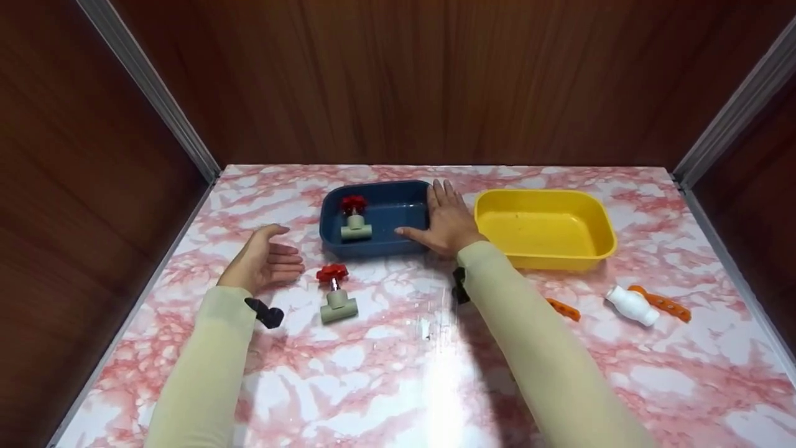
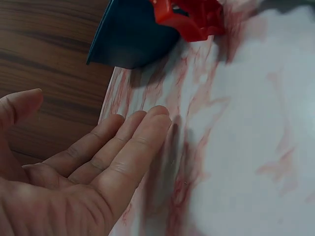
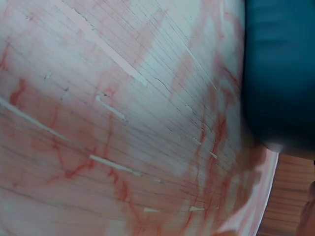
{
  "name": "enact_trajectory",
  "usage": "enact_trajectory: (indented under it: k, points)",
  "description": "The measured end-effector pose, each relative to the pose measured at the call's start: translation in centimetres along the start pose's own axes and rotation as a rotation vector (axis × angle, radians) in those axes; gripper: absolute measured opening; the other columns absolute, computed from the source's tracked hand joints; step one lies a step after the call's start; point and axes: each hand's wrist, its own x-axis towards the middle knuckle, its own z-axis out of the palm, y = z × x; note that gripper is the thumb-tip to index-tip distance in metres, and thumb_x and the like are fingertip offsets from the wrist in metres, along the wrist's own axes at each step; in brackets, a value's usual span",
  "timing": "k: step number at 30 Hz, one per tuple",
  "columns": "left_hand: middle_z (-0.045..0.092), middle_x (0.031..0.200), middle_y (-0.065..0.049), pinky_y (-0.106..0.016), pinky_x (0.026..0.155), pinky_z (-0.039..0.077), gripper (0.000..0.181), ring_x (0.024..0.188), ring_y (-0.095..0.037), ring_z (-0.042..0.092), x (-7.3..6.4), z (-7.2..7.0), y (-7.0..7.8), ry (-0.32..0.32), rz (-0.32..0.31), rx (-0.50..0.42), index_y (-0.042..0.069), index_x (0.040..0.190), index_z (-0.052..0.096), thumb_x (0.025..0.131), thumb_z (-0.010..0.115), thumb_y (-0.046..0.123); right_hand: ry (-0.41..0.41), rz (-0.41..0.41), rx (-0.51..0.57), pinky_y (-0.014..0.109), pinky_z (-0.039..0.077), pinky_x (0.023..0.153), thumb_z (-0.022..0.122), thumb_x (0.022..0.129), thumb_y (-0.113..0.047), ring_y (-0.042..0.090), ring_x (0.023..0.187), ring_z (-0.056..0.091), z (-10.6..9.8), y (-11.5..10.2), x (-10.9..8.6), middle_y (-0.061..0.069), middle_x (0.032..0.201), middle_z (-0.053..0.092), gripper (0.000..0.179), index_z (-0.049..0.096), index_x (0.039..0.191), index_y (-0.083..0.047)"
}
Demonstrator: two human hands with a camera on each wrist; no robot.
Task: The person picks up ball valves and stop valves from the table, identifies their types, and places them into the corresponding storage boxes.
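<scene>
My right hand (image 1: 449, 223) touches the right end of a blue basin (image 1: 382, 250), its fingers straight along the rim and its thumb over the inside. In the basin's left part stands a stop valve (image 1: 356, 231) with a red handwheel and a grey-green tee body. A similar stop valve (image 1: 339, 306) is on the table in front of the basin. To the left of both, my left hand (image 1: 261, 262) is held with fingers extended and nothing in it. The left wrist view shows its open palm (image 2: 54, 201) near a red handwheel (image 2: 189, 19).
A yellow basin (image 1: 544, 262) stands right of the blue one. Nearer on the right lies a white ball valve (image 1: 632, 305) with an orange handle (image 1: 668, 307). Another orange handle (image 1: 564, 309) is partly hidden by my right sleeve. Wooden panels (image 1: 398, 81) enclose the marbled table.
</scene>
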Motion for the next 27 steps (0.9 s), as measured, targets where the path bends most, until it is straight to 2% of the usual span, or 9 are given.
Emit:
enact_trajectory:
  k: [7,10,18,22,27]
  points:
    - [0.082,0.115,-0.019,-0.046,0.109,0.070,0.065,0.104,-0.030,0.086,-0.6,-0.1,-1.0,-0.038,0.003,-0.019,-0.006,0.147,0.064,0.113,0.061,0.049,0.001,0.011,0.011,0.053,-0.003,0.152,0.045,0.103,-0.095,0.033,0.187,-0.009,-0.5,0.0,-0.1,0.007,0.198,-0.011,0.127,-0.003,0.187,-0.013]
    - [0.084,0.109,-0.018,-0.045,0.102,0.073,0.063,0.102,-0.030,0.087,-0.9,-0.2,-1.4,-0.058,0.015,-0.031,-0.007,0.144,0.065,0.112,0.060,0.047,-0.003,0.015,0.003,0.053,-0.003,0.152,0.043,0.102,-0.097,0.033,0.186,-0.009,-0.6,0.0,-0.1,0.007,0.198,-0.012,0.128,-0.004,0.187,-0.013]
    - [0.085,0.108,-0.020,-0.044,0.095,0.075,0.063,0.101,-0.032,0.087,-1.5,-0.3,-2.8,-0.092,0.025,-0.046,-0.010,0.144,0.065,0.114,0.059,0.045,-0.007,0.015,0.002,0.055,-0.001,0.152,0.042,0.101,-0.098,0.034,0.187,-0.008,0.0,0.0,-0.1,0.007,0.198,-0.011,0.129,-0.003,0.187,-0.013]
    - [0.086,0.107,-0.020,-0.045,0.096,0.074,0.062,0.101,-0.032,0.088,-1.5,-0.1,-3.4,-0.107,0.016,-0.052,-0.011,0.142,0.066,0.114,0.058,0.044,-0.007,0.014,-0.012,0.055,-0.001,0.152,0.038,0.098,-0.102,0.035,0.187,-0.007,0.2,0.0,0.0,0.006,0.198,-0.010,0.132,-0.002,0.187,-0.013]
    - [0.086,0.108,-0.020,-0.045,0.096,0.074,0.060,0.101,-0.032,0.088,-1.8,0.1,-4.0,-0.133,0.021,-0.057,-0.011,0.139,0.068,0.114,0.057,0.043,0.001,0.016,-0.007,0.055,0.000,0.152,0.040,0.099,-0.101,0.035,0.187,-0.006,0.1,0.1,-0.1,0.007,0.199,-0.009,0.132,-0.001,0.188,-0.013]
